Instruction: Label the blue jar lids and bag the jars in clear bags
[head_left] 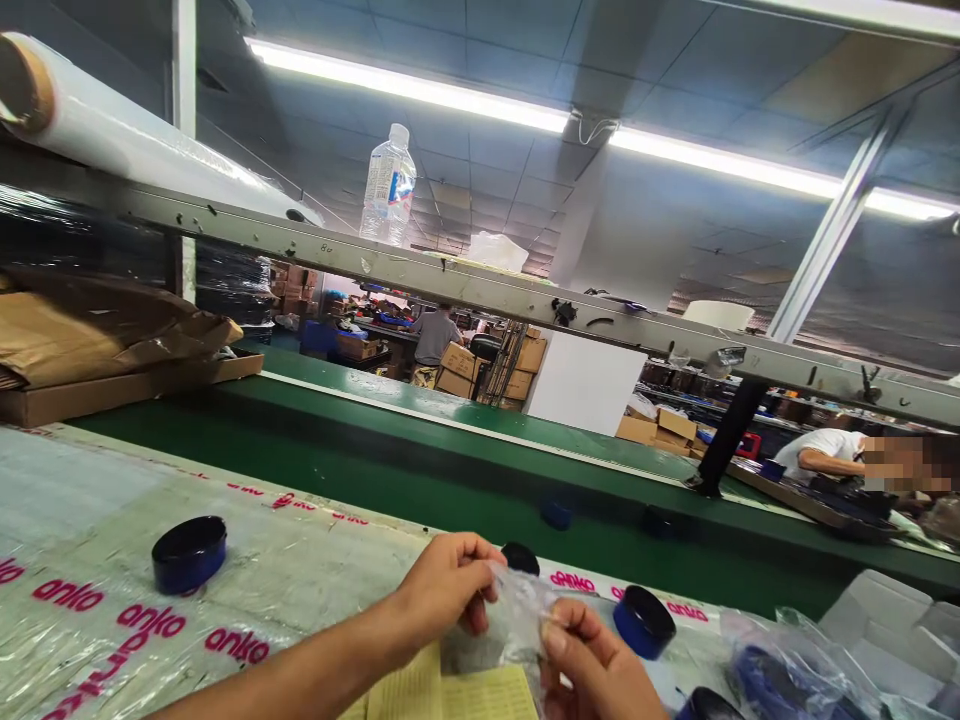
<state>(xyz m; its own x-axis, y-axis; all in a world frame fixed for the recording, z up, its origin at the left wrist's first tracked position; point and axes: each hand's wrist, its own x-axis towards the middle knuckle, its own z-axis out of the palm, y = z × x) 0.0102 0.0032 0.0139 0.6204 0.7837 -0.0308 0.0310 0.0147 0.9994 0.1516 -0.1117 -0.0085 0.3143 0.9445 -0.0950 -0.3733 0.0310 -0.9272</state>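
Note:
A clear plastic bag (519,608) is stretched between my two hands, low in the middle of the view. My left hand (450,585) pinches its upper left edge, fingers curled. On the other side, my right hand (592,660) grips the bag between thumb and fingers. Yellow printed paper (480,695) lies just below the bag. Close to my right hand is a round blue piece with a dark top (645,622). Another such blue piece (189,553) sits alone at the left, and a dark round one (520,558) shows partly behind my left hand.
A green conveyor belt (337,440) runs beyond the bench, carrying a blue round piece (556,514). Bagged blue pieces (780,680) lie at lower right. Above, a metal shelf rail (465,285) holds a plastic bottle (388,190) and a film roll (142,140). A co-worker (832,455) bends over at right.

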